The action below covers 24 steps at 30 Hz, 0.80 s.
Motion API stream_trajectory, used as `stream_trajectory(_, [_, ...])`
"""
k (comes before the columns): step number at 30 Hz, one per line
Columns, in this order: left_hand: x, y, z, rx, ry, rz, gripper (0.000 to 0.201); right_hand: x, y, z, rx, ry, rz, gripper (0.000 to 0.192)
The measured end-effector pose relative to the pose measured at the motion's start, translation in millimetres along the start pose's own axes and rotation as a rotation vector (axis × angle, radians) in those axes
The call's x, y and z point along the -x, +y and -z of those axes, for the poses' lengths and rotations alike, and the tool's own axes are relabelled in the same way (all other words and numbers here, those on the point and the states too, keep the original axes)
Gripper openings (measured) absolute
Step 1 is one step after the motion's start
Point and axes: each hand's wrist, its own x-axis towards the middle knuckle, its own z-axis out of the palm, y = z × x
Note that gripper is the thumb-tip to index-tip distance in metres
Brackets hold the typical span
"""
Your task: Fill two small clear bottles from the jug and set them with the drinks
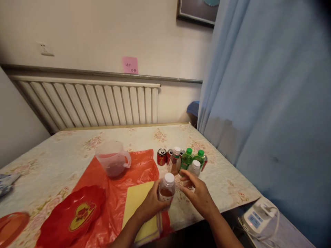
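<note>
The table (51,165) carries a group of drink containers near its right edge: two red cans (162,156) clearly visible, with what may be a third behind the bottles; two green-capped bottles (186,159) standing side by side; and three white-capped bottles in total. Of the white-capped units, one stands upright among the cans (176,160), one stands in front of the green pair (194,169), and one is the small bottle (167,188) in hand. One translucent measuring jug (113,162) with a handle stands on an orange plastic sheet (139,168); one yellow pad (136,203) lies on that sheet at the near table edge, and one red bag (71,215) with a yellow emblem lies to its left. The small bottle is clear plastic, upright, with a white screw cap in place and a low level of amber-brown liquid; a pale label band wraps its lower body. It sits at the near edge of the table, between the yellow pad and the container group. The left hand (152,203) is wrapped around the small bottle's body. The right hand (198,193) is just right of it, fingers loosely curled and spread, with the fingertips at the base of the white-capped bottle in front of the green pair; whether they grip that bottle cannot be told.
</note>
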Motion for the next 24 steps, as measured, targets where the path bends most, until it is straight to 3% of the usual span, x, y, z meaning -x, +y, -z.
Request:
stream_trajectory(5, [-32.8, -25.2, -18.2, -0.075, 0.084, 0.010, 0.071, 36.9, 72.0, 11.3, 0.032, 0.154, -0.110, 0.042])
stream_trajectory(8, [-50.1, -35.9, -27.6, -0.103, 0.133, 0.011, 0.071, 63.5, 112.4, 3.0, 0.087, 0.242, -0.175, 0.037])
stream_trajectory(11, [-64.0, -41.1, -35.7, -0.078, 0.161, -0.002, 0.070, 82.2, 139.6, -10.1, 0.096, 0.244, -0.189, 0.030])
stream_trajectory(16, [-82.7, -49.0, -46.4, 0.031, 0.170, -0.001, 0.076, 90.0, 159.7, -25.5, 0.122, 0.180, -0.102, 0.025])
stream_trajectory(24, [-103.3, -67.4, -61.8, 0.096, 0.234, -0.019, 0.073, 84.5, 169.7, -23.5, 0.134, 0.184, -0.023, 0.032])
